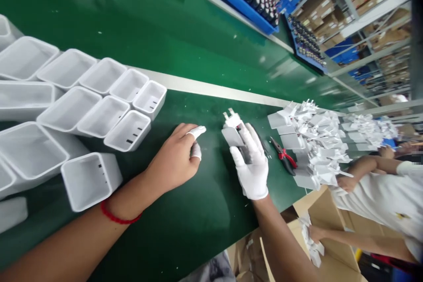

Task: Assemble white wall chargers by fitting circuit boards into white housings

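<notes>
My right hand [254, 169], in a white glove, is closed around a small white plastic piece [231, 135] with two prongs at its top. It is raised a little over the green bench. My left hand [176, 156] hovers to the left of it, with white covers on the index finger and thumb. That thumb and index finger are apart with nothing visible between them; the other fingers are curled and partly hidden. Red-handled pliers [283, 155] lie just right of the gloved hand, beside a thin dark tool partly hidden by the fingers.
Rows of open white plastic housings [99, 112] fill the left side. White parts [310, 141] are piled at the right, near a co-worker [373, 194] reaching into a cardboard box [325, 220]. Behind the pale bench strip [198, 88], a blue tray [244, 6] holds many small components.
</notes>
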Action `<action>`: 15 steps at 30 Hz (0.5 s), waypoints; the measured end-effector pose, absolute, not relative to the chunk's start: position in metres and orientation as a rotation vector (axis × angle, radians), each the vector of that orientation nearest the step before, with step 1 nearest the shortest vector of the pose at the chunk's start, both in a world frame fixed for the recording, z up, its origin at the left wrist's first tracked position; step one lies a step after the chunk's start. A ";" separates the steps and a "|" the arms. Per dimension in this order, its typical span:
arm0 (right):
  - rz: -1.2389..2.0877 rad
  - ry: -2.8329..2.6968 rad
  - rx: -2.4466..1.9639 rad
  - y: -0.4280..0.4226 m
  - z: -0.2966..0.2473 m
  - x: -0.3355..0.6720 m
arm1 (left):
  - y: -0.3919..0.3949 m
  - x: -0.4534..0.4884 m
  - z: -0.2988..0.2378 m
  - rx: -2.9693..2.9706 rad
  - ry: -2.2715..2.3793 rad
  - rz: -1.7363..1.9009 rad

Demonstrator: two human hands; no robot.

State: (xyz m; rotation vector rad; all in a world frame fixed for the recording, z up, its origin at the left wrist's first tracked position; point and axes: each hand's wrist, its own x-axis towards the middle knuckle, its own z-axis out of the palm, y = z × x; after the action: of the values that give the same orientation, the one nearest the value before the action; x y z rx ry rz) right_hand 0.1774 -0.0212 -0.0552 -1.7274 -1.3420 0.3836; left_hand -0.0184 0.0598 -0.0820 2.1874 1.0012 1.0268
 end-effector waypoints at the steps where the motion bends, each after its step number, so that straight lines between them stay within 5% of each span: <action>1: 0.400 -1.267 -1.694 -0.021 -0.054 0.179 | 0.061 -0.019 -0.082 2.195 1.005 1.026; 8: 0.767 -1.155 -1.657 0.005 -0.060 0.192 | 0.063 -0.021 -0.079 2.224 1.015 0.972; 15: 0.152 -1.818 -1.641 -0.011 -0.066 0.158 | 0.057 -0.021 -0.076 2.129 1.005 0.725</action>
State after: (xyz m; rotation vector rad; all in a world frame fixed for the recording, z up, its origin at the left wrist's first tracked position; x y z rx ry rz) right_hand 0.1579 -0.0107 -0.0661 -1.6413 -1.8176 0.1521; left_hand -0.0207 0.0572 -0.0757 2.1295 1.0053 0.7252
